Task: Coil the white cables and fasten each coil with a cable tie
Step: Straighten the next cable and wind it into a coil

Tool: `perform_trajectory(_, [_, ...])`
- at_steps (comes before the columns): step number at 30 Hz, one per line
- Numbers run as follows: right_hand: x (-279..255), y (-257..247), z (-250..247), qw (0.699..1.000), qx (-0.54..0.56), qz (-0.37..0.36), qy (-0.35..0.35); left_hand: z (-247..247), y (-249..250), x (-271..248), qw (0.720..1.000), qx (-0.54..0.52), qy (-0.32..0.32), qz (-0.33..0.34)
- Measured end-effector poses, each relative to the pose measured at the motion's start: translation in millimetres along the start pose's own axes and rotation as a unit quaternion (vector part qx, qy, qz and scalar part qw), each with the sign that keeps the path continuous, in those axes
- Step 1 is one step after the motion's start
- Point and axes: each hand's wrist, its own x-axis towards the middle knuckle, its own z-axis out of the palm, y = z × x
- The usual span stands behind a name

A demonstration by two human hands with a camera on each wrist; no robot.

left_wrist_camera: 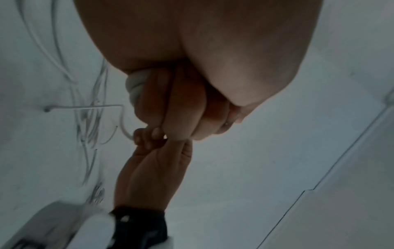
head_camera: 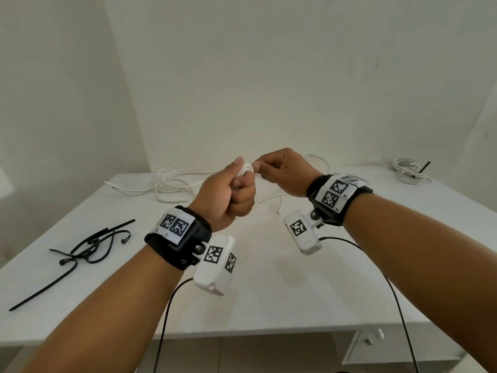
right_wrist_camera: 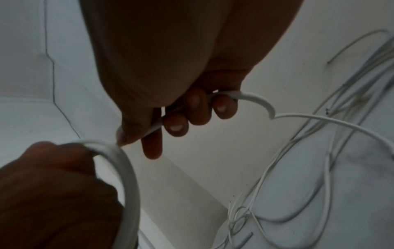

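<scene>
My left hand (head_camera: 236, 189) is raised above the table in a fist, gripping a small coil of white cable (head_camera: 246, 169) whose loops show in the right wrist view as the coil (right_wrist_camera: 125, 170). My right hand (head_camera: 279, 170) is just beside it, pinching the free run of the same cable (right_wrist_camera: 251, 97) between thumb and fingers. That run trails down to a loose tangle of white cables (head_camera: 172, 184) on the table behind the hands. In the left wrist view the coil (left_wrist_camera: 134, 87) sticks out of the curled fingers (left_wrist_camera: 181, 107).
Several black cable ties (head_camera: 88, 246) lie on the white table (head_camera: 269, 292) at the left. A bundled white cable (head_camera: 406, 168) sits at the far right corner. Walls close in behind and at the left. A drawer unit (head_camera: 371, 343) stands under the table's right front.
</scene>
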Motion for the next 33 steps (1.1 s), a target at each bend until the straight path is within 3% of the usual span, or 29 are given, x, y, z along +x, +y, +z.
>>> perform_trajectory(5, [-2,3,6,1.0,0.01,0.009,0.026,5,16,3,0.994,0.054,0.084,0.045])
perform_trajectory(11, [-14,4,30,0.998,-0.036,0.041,-0.017,2,23,18,0.985,0.027,0.134,0.107])
perform_trajectory(16, [-19,1,43,0.989,-0.124,0.046,-0.064,-7,20,34,0.957,0.104,0.218,0.158])
perform_trajectory(20, [-24,-3,52,0.979,-0.162,0.043,-0.112,-19,14,41,0.938,0.15,0.273,0.154])
perform_trajectory(22, [-26,-6,55,0.974,-0.182,0.035,-0.128,-22,5,44,0.927,0.223,0.269,0.137])
perform_trajectory(25, [-25,-7,52,0.964,-0.217,0.007,-0.151,-33,-15,45,0.876,0.4,0.248,0.103])
perform_trajectory(30, [-26,-13,39,0.955,-0.226,-0.024,-0.189,-37,-29,32,0.873,0.45,0.186,-0.015])
perform_trajectory(33, [-22,-16,24,0.962,-0.216,-0.027,-0.165,-28,-28,19,0.872,0.474,0.065,-0.105])
